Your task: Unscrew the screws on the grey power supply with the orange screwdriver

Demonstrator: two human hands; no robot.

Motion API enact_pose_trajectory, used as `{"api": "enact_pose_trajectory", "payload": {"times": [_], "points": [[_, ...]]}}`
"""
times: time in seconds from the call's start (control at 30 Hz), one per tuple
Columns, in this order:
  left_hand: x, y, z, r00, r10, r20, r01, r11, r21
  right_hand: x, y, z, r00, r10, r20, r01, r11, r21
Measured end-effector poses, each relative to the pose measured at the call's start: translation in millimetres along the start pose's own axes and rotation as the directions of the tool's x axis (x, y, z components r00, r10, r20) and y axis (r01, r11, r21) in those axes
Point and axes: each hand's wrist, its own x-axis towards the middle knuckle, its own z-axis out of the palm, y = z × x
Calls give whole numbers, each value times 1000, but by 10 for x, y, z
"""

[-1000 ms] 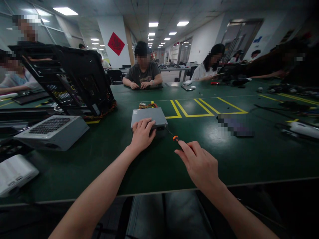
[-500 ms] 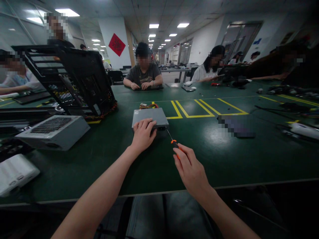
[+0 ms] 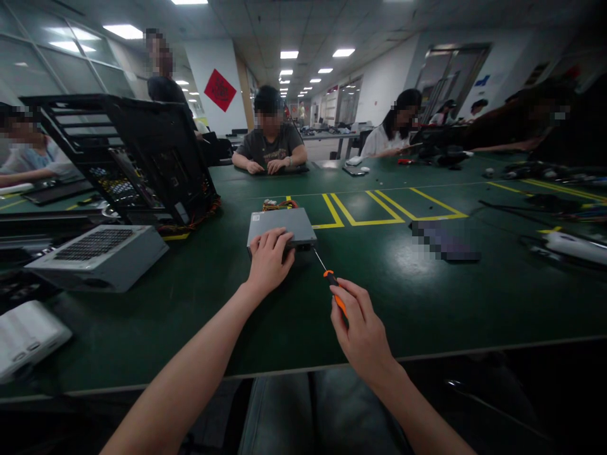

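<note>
A grey computer power supply unit (image 3: 296, 222) lies on the green table in front of me, with a bundle of coloured wires (image 3: 279, 205) behind it. My left hand (image 3: 270, 256) grips its near side, fingers over the top and thumb down at the front face. In my right hand (image 3: 358, 316) is a screwdriver (image 3: 329, 275) with an orange and black handle. Its thin shaft points up and left, the tip at the unit's near right corner by the socket. Whether the tip sits in a screw is too small to tell.
A second power supply unit (image 3: 97, 258) and a tilted black computer case (image 3: 137, 158) stand at the left, near a white power strip-like block (image 3: 33, 338). A blurred-out flat object (image 3: 444, 240) and cables (image 3: 545, 205) lie at the right. A co-worker (image 3: 270, 136) sits opposite.
The view has shifted slightly. My right fingers have changed their hold, so more of the orange handle shows. A standing person at the back left has moved right.
</note>
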Motion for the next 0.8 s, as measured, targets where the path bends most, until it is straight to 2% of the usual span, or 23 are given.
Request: {"api": "enact_pose_trajectory", "payload": {"times": [0.1,0.17,0.23,0.3,0.33,0.4,0.5,0.57,0.63,0.8], "points": [[-18,59,-49,997,-6,-83,1,999,-52,-7,5,-1,1000,-1,1,1,1000,6],[-48,139,-88,993,-11,-118,-7,988,-151,-9,8,-1,1000,-3,-1,3,1000,8],[-82,239,-105,998,-27,-52,8,942,-335,-11,10,0,1000,-5,-4,5,1000,11],[-101,337,-83,984,-141,109,177,834,-523,-13,12,0,1000,-7,-9,7,1000,15],[-99,378,-59,958,-197,207,283,754,-592,-14,13,0,1000,-7,-13,7,1000,17],[-75,437,-1,872,-266,411,488,538,-688,-14,16,0,1000,-4,-21,5,1000,22],[-9,480,68,729,-325,603,678,222,-700,-11,22,4,1000,8,-18,-7,1000,27],[28,492,93,662,-343,666,726,75,-683,-7,25,11,1000,13,-7,-12,1000,29],[51,500,112,616,-357,702,739,-45,-672,-3,25,17,1000,11,-4,-11,1000,29],[81,518,185,499,-408,764,696,-337,-634,-7,25,17,1000,12,-16,-12,1000,22]]}}
